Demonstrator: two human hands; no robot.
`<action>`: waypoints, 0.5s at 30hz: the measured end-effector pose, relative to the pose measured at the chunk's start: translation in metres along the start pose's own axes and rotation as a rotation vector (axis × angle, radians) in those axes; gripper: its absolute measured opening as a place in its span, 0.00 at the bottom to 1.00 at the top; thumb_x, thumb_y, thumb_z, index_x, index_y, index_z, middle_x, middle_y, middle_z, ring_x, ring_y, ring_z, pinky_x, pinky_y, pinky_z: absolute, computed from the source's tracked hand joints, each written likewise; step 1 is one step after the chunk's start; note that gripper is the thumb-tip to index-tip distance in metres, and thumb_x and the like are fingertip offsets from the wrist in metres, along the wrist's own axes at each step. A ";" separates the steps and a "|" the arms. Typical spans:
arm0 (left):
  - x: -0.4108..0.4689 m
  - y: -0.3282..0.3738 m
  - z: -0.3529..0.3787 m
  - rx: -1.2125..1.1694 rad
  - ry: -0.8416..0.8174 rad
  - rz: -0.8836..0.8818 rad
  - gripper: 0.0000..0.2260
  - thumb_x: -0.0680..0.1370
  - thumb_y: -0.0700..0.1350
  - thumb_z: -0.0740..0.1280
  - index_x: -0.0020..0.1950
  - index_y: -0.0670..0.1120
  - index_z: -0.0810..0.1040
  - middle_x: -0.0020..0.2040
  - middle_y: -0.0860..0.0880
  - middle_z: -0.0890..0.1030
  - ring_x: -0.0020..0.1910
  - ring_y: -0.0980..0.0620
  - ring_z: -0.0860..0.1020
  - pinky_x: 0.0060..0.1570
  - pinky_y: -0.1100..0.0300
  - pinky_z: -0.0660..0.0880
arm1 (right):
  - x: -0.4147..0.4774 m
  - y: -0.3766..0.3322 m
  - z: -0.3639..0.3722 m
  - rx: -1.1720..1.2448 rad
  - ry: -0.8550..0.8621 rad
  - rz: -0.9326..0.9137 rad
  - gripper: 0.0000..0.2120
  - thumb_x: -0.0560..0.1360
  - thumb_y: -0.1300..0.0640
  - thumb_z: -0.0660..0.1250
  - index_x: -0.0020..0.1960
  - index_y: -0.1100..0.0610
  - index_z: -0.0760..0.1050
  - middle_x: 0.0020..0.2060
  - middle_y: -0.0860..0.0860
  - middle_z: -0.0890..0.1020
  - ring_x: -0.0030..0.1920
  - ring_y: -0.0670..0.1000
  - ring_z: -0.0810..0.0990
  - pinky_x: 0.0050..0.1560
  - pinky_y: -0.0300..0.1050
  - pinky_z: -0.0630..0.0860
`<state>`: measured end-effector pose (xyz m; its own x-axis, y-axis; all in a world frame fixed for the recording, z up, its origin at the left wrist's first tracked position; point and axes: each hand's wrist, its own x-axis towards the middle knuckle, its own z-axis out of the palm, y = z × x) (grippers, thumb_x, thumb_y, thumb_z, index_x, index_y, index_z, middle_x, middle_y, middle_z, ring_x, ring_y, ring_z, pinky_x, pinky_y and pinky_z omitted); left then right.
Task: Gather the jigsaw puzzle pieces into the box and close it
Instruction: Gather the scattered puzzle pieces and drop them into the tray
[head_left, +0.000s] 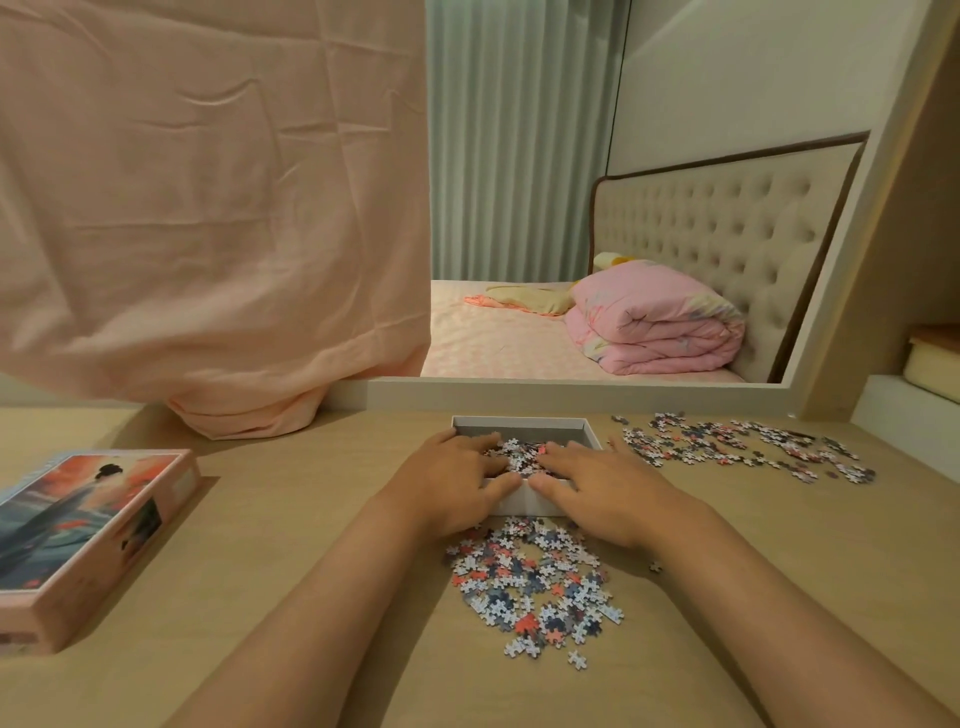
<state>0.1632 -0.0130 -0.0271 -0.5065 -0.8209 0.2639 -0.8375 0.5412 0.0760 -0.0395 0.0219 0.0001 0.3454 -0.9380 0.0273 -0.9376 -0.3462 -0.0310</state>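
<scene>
The fingers of the left hand (457, 478) lie close together, gently bent, with their tips down among the puzzle pieces in the box (519, 453). Whether they grip any pieces cannot be told. The fingers of the right hand (597, 488) are straighter and slightly spread, lying flat on the same heap. Both thumbs rest on the near wall of the white box (524, 501), almost meeting. Both palms face down and the bare forearms reach straight in from the near edge of the table (311, 519). A loose pile of pieces (535, 582) lies just before the box, between the wrists. A thinner scatter of pieces (743, 447) spreads to the right. The illustrated lid (88, 530) sits well apart on the left, below a hanging pink cloth (208, 208).
</scene>
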 end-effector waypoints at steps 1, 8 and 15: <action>-0.002 0.000 0.000 -0.004 0.020 -0.001 0.21 0.82 0.60 0.52 0.70 0.55 0.73 0.77 0.53 0.64 0.74 0.55 0.62 0.72 0.55 0.55 | -0.002 0.000 0.000 0.036 0.013 -0.015 0.27 0.82 0.38 0.47 0.77 0.46 0.63 0.78 0.44 0.61 0.78 0.47 0.58 0.78 0.56 0.48; -0.008 0.002 0.000 -0.033 0.016 0.005 0.21 0.82 0.59 0.54 0.73 0.57 0.70 0.75 0.55 0.67 0.73 0.55 0.63 0.72 0.56 0.51 | -0.007 -0.001 0.001 0.055 0.056 -0.011 0.23 0.82 0.39 0.49 0.71 0.44 0.72 0.74 0.46 0.70 0.74 0.49 0.66 0.76 0.54 0.50; -0.024 0.013 -0.021 -0.116 0.294 0.074 0.13 0.78 0.54 0.62 0.61 0.56 0.78 0.60 0.55 0.75 0.60 0.55 0.69 0.61 0.57 0.65 | -0.018 -0.002 -0.010 0.274 0.383 -0.135 0.13 0.81 0.52 0.61 0.62 0.47 0.80 0.60 0.43 0.78 0.60 0.46 0.73 0.64 0.49 0.70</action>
<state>0.1688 0.0176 -0.0127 -0.4701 -0.6996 0.5382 -0.7631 0.6285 0.1504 -0.0438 0.0395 0.0095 0.3759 -0.8297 0.4127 -0.8232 -0.5034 -0.2624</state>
